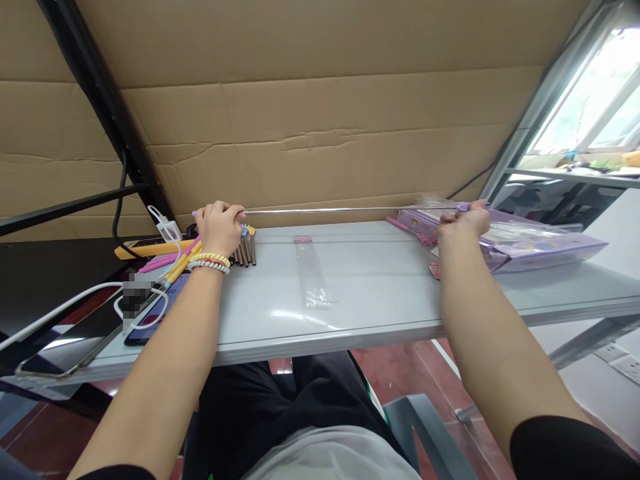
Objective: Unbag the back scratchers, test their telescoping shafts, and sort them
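A thin silver telescopic rod stretches level above the table, from one hand to the other. My left hand is closed around its left end, where a bit of purple sticks out. At the other end, my right hand is closed on the rod's purple end piece. Beside my left hand lie several short brown-grey tubes with small blue and yellow tops, partly hidden by the hand. A clear plastic sleeve with a pink top strip lies flat between my arms. My right wrist hides part of a purple box.
Phones and a white cable lie at the left, with yellow sticks and pink sticks. Cardboard walls the back. A black post stands left, a grey frame right.
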A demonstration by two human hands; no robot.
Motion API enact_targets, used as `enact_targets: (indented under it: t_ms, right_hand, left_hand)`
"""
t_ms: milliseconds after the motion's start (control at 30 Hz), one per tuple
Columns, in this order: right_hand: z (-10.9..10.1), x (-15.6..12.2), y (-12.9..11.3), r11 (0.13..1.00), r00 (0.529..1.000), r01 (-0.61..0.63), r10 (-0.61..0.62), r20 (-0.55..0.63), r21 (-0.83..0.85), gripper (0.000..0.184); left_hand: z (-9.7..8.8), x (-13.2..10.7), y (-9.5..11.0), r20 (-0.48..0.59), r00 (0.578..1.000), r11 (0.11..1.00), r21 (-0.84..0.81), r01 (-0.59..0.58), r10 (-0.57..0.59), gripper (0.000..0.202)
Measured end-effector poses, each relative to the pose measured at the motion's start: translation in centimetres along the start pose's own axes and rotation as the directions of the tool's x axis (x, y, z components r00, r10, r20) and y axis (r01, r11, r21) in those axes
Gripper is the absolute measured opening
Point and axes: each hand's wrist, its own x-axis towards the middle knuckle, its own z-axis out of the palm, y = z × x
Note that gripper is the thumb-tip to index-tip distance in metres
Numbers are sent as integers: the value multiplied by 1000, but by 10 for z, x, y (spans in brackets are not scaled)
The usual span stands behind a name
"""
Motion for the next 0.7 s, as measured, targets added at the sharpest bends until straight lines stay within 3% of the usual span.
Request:
enact_targets:
  t_ms: [100,267,367,433,567,700]
  right_hand:
    - [1,-1,1,1000,1000,20,-20,13,-2,31]
    - [2,-5,18,946,965,182,-119,233,-268,27]
    - [2,-7,28,898,949,216,-101,297,-383,18]
    - [2,-8,30,901,945,159,-21,325,-404,19]
    - [-2,-7,23,961,920,-131,210,332,-243,34]
    - [-5,-2,18,957,905,-264,288,313,-117,36]
  left_hand:
    - [-1,0,0,-29,999,999,-25,33,-34,25]
    - [-5,-1,-8,-28,993,993,-25,117,-118,24]
    - [-5,-1,-13,-51,982,983,-8,182,-183,25]
    - [-5,-1,-12,-48,979,980,0,198,-198,26]
    - [-5,-3,-4,16,983,983,20,184,-184,24]
    - [-6,-4,1,69,981,983,47,177,-180,20]
